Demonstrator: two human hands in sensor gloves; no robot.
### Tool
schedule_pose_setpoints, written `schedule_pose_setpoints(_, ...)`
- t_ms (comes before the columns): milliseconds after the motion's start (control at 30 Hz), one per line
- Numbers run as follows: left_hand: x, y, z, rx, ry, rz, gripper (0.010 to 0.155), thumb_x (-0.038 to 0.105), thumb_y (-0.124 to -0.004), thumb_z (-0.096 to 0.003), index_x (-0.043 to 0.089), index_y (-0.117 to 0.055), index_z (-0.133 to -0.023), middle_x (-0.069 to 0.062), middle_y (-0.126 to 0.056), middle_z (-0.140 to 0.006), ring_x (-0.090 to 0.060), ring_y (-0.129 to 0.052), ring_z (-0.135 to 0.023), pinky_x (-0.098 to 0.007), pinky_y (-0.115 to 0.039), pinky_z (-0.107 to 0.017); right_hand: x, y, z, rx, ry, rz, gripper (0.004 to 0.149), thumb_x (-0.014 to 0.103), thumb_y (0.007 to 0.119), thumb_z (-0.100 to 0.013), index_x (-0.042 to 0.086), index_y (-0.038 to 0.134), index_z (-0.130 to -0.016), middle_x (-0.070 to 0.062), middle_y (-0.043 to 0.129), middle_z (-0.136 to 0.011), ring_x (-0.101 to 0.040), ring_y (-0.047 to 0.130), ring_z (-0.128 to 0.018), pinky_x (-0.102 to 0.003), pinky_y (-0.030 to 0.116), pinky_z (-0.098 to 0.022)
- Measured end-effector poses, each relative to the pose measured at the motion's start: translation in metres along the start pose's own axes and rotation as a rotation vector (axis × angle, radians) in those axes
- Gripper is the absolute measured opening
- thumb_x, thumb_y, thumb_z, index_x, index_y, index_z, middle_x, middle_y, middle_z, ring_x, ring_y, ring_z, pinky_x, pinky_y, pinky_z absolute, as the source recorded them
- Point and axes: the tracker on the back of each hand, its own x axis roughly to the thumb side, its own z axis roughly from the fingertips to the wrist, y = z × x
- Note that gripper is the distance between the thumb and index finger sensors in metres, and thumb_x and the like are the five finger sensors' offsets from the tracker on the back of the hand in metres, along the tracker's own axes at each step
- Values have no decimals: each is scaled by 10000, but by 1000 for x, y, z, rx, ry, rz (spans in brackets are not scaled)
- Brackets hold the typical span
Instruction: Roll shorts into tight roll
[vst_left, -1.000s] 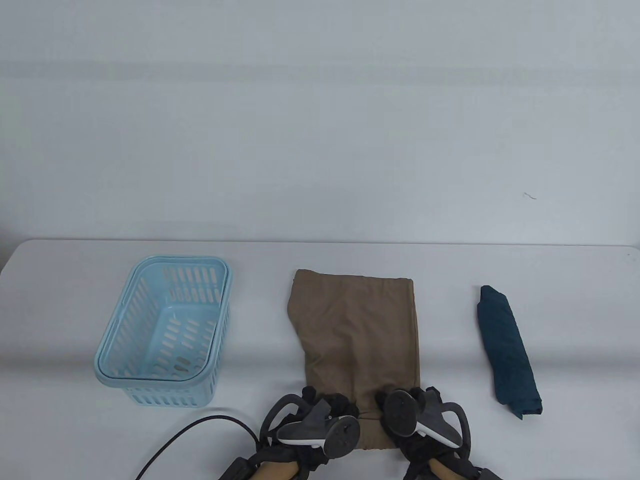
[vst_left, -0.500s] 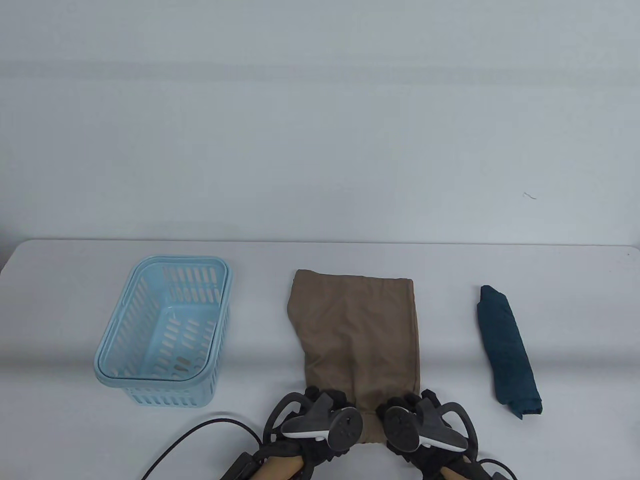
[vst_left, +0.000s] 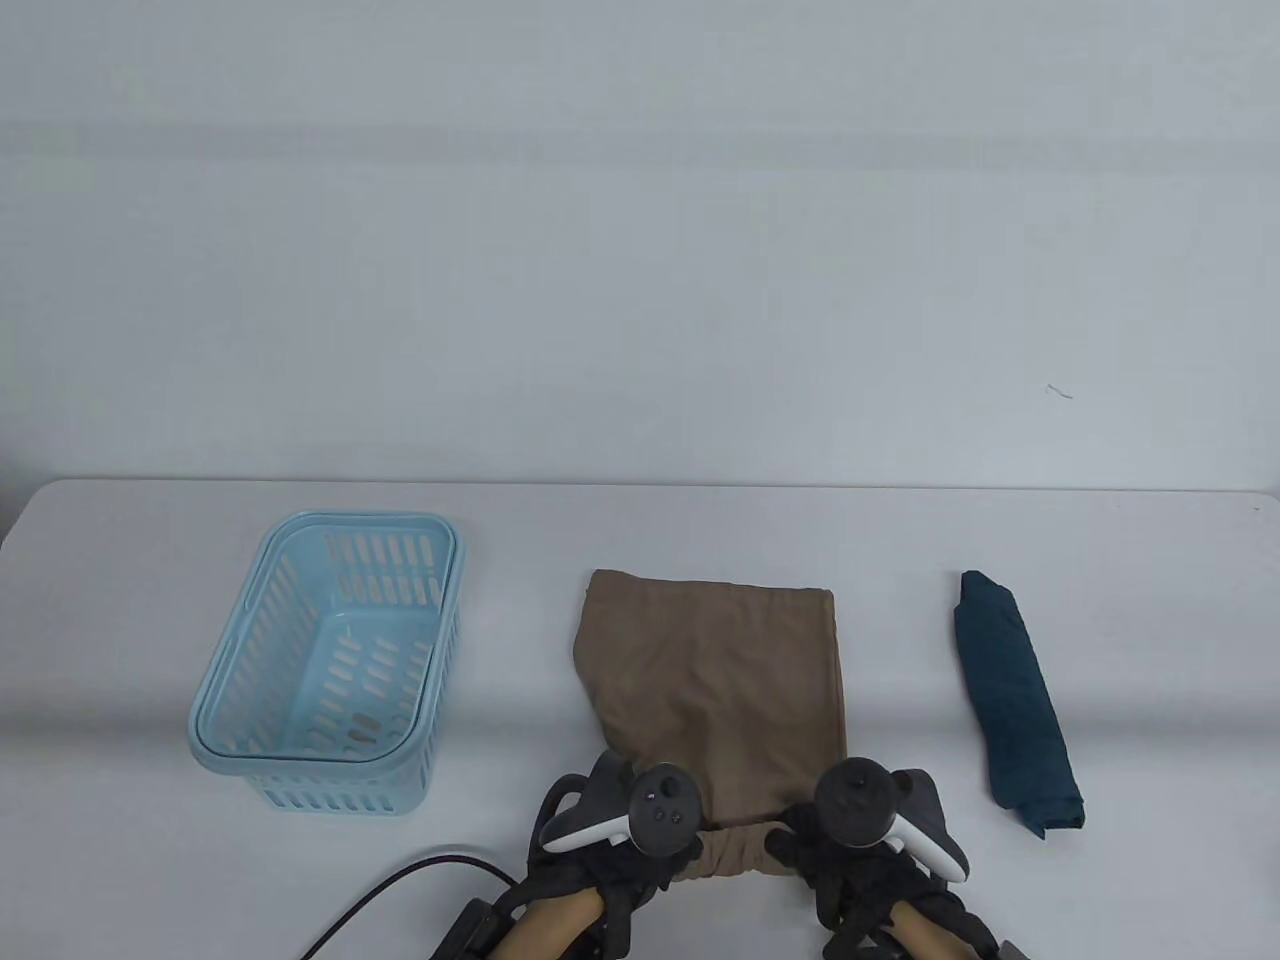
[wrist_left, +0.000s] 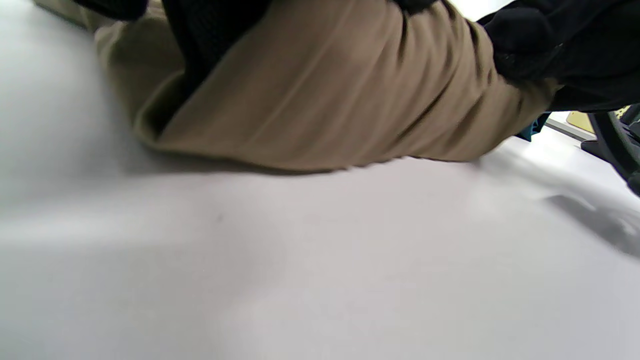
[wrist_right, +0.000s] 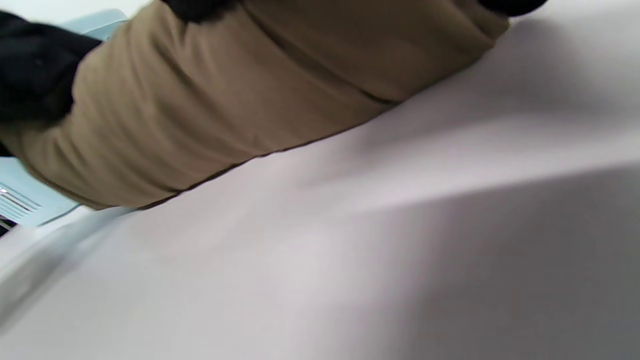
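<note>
Tan shorts (vst_left: 715, 690) flat on the white worktop (vst_left: 640, 520), near the front edge, between a light-blue basket (vst_left: 330, 660) on the left and a dark teal rolled garment (vst_left: 1015, 700) well apart on the right. Nearest end already turned into a short, thick roll (vst_left: 735, 860), lying crosswise; the rest spread away toward the far edge.

Left hand (vst_left: 610, 850) on the roll's left end, right hand (vst_left: 860, 850) on its right end, one at each side probably to keep the roll even across its width and stop it coning. In the wrist views, black gloved fingers (wrist_left: 210, 30) curled over the top of the tan bundle, gripping the cloth; right hand's fingers (wrist_right: 200, 7) likewise over the top of it. Exact finger spread hidden by trackers from above.

Compared with half a second ago: far edge of the shorts drawn nearer, flat part shorter, roll fatter; trackers tipped over, now facing upward, wrists rotated forward with the rolling motion. Basket and teal garment unmoved. Judged early in the rolling, most of the cloth yet unrolled.
</note>
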Motion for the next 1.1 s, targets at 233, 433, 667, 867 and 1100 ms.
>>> schedule_pose_setpoints(233,2,4,9,105,-11,-95,589,351,-615,-511,120,-586,-1053,-117,-867,-901,-317,-929,-738,-701,-529,-674,5,3,-1,-64,50,72,506,455,528,-499,127,783,-789,-109,854,-697,-341,782,-603,-666,471,-656)
schedule_pose_setpoints(433,15,9,28,102,-171,-261,535,356,-700,-488,155,-682,-984,-181,-665,-1065,-394,-770,-921,-726,-446,-683,6,2,0,-146,71,105,510,460,552,-495,131,805,-791,-111,870,-696,-338,795,-603,-681,462,-657)
schedule_pose_setpoints(667,13,-3,19,36,-121,-316,670,406,-706,-478,106,-570,-1062,-217,-577,-1109,-439,-689,-971,-742,-404,-682,14,-12,14,-273,-19,236,560,376,649,-496,155,591,-1007,-141,626,-1018,-377,607,-894,-716,332,-681)
schedule_pose_setpoints(867,13,-11,15,-5,-88,-339,742,436,-711,-469,75,-503,-1084,-244,-525,-1120,-461,-646,-983,-747,-387,-679,20,-10,21,-137,-119,347,629,433,700,-467,159,569,-1018,-140,544,-1065,-389,516,-944,-722,265,-687)
schedule_pose_setpoints(1100,13,-20,9,-33,-70,-368,760,408,-727,-466,58,-456,-1084,-243,-521,-1109,-450,-639,-983,-730,-404,-685,20,11,11,-22,-79,528,737,429,742,-445,145,430,-1049,-140,445,-1092,-390,452,-977,-713,261,-694)
